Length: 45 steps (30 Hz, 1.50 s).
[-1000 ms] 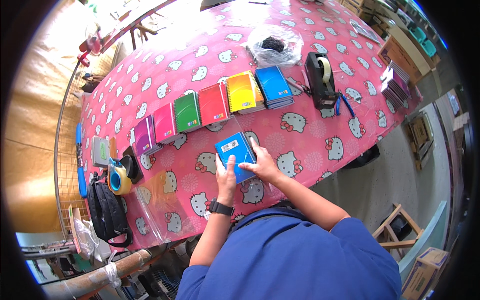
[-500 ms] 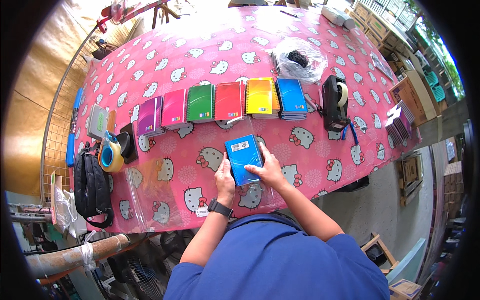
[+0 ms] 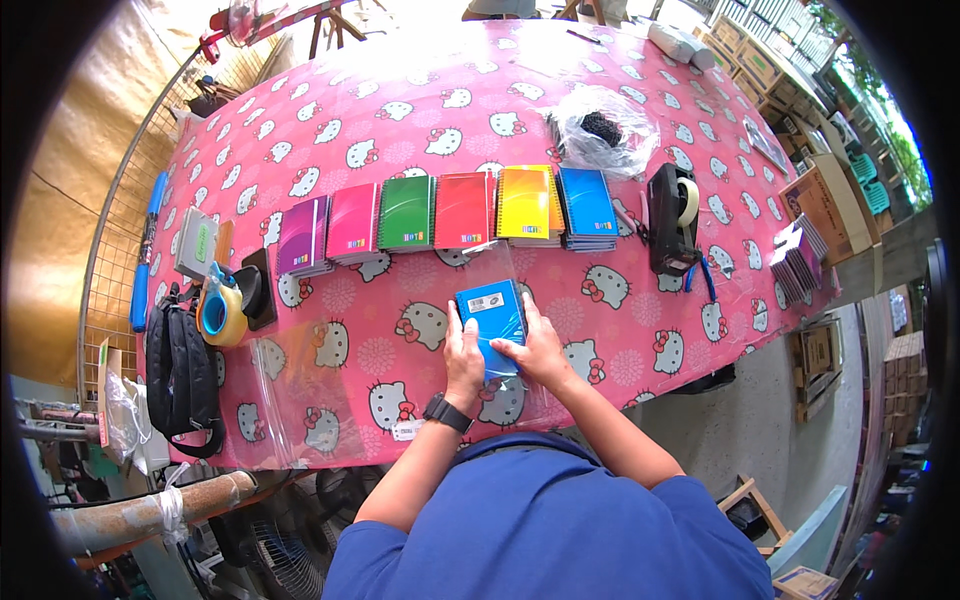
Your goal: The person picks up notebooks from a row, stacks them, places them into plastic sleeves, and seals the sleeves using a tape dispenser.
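Observation:
A blue spiral notebook [image 3: 494,325] with a white label is held between my two hands near the table's front edge. My left hand [image 3: 463,362] closes on its left side by the spiral, the thumb on the cover. My right hand [image 3: 541,350] grips the right side, its thumb lying over the lower cover. A clear plastic sleeve [image 3: 489,262] shows just beyond the notebook's top edge; whether the notebook is inside it I cannot tell. Beyond stand stacks of notebooks in a row: purple [image 3: 303,235], pink [image 3: 351,220], green [image 3: 407,212], red [image 3: 464,210], yellow [image 3: 523,202] and blue [image 3: 587,203].
Right of the row stands a black tape dispenser [image 3: 668,225], with a bundle of notebooks [image 3: 797,262] farther right. A crumpled clear bag [image 3: 612,130] lies behind. At left are a tape roll [image 3: 222,312] and a black bag [image 3: 183,375]. Clear plastic sleeves [image 3: 300,395] lie front left.
The notebook has turned a little straighter and sits slightly lower. My left hand has shifted right and up along its side. More of the plastic shows beyond the notebook's top.

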Available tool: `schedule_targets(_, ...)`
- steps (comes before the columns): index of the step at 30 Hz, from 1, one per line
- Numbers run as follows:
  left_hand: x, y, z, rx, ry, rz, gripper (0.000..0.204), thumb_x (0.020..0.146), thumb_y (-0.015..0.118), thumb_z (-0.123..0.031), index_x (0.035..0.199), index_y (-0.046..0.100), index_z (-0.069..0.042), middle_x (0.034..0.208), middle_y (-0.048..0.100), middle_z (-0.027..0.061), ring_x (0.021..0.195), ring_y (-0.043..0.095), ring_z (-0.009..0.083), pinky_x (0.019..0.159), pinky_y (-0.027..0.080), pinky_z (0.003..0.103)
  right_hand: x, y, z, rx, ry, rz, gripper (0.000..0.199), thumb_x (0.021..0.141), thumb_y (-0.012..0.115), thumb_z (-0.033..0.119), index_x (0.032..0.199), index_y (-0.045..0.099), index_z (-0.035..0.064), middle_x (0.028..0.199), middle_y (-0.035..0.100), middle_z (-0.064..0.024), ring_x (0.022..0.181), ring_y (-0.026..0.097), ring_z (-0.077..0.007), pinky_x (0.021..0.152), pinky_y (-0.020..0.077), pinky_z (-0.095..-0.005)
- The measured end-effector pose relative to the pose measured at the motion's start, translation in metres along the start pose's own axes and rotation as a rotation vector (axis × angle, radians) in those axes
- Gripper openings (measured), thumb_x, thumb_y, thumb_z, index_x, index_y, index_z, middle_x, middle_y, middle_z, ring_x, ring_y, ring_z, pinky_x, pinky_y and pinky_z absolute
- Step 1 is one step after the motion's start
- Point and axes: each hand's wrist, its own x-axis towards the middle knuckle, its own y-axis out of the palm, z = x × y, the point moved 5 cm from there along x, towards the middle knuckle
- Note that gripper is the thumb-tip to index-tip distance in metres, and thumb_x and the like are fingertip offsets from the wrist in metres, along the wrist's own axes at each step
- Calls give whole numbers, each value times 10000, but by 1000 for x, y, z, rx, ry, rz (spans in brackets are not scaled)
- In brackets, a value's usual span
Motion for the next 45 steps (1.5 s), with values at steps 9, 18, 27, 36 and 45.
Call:
schedule_targets(9, 5, 7, 17, -247, -43, 45, 600, 940, 429, -269, 1409, 205, 33, 1329, 424, 233, 1207, 446, 284, 1004, 348, 336, -9, 16, 24, -832, -523, 156, 664, 878, 435, 362, 1433, 219, 68, 1510, 168, -100, 1407, 113, -226, 1069, 54, -543)
schedule_targets(18, 1, -7, 9, 11, 21, -121, 434, 951, 424, -291, 1241, 512, 19, 1081, 551, 165, 996, 558, 242, 877, 434, 329, -9, 4, 24, -835, -554, 233, 656, 897, 422, 373, 1440, 203, 76, 1510, 169, -97, 1406, 114, -221, 1068, 18, -548)
schedule_targets(27, 1, -5, 9, 121, 90, -173, 404, 947, 428, -262, 1223, 528, 16, 1014, 543, 157, 952, 544, 268, 855, 422, 356, -9, 10, 26, -822, -581, 196, 657, 880, 432, 338, 1425, 219, 38, 1503, 172, -120, 1408, 90, -237, 1069, -28, -561)
schedule_targets(36, 7, -65, 3, 914, 247, -184, 252, 789, 631, -193, 1037, 669, -166, 1181, 586, 70, 1195, 401, 288, 1044, 225, 473, -11, 10, 26, -828, -575, 193, 661, 882, 436, 354, 1427, 221, 49, 1506, 163, -113, 1408, 94, -227, 1050, 11, -607)
schedule_targets(45, -36, -53, -12, -415, -383, 107, 439, 794, 645, -13, 1217, 527, -21, 946, 582, 19, 739, 577, 81, 622, 499, 217, 2, -3, 50, -515, -613, 170, 527, 736, 699, 278, 1172, 511, 49, 1284, 433, -119, 1158, 386, -343, 966, 302, -469)
